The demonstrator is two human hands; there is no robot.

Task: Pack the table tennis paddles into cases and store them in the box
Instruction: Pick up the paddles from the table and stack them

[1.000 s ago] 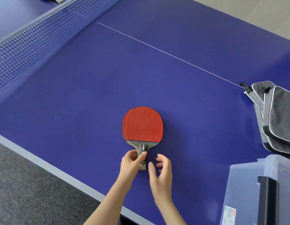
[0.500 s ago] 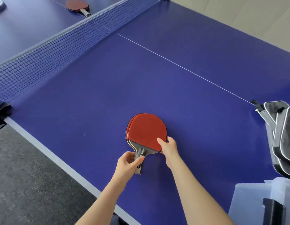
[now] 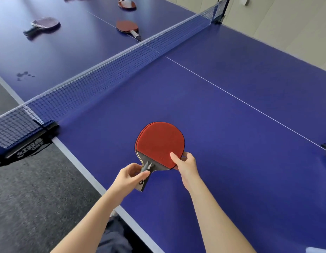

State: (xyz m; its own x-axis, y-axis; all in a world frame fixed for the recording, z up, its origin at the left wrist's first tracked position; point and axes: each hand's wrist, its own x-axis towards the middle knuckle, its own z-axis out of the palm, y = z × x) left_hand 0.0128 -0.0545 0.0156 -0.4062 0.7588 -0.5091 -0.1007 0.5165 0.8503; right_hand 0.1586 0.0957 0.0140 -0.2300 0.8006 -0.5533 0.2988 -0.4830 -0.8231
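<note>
The stacked paddles, two red-faced blades lying one on the other with the lower one's edge peeking out on the left, sit between the two hands over the blue table; whether the stack rests on the surface or is lifted just off it cannot be told. The left hand grips the handles, fingers curled round them with the thumb across the top. The right hand pinches the lower right edge of the blades, thumb laid on the red rubber and fingers underneath. Ahead of the hands the net crosses the table. Beyond it lie a red paddle, a dark paddle further to the left, and a third paddle furthest away.
</note>
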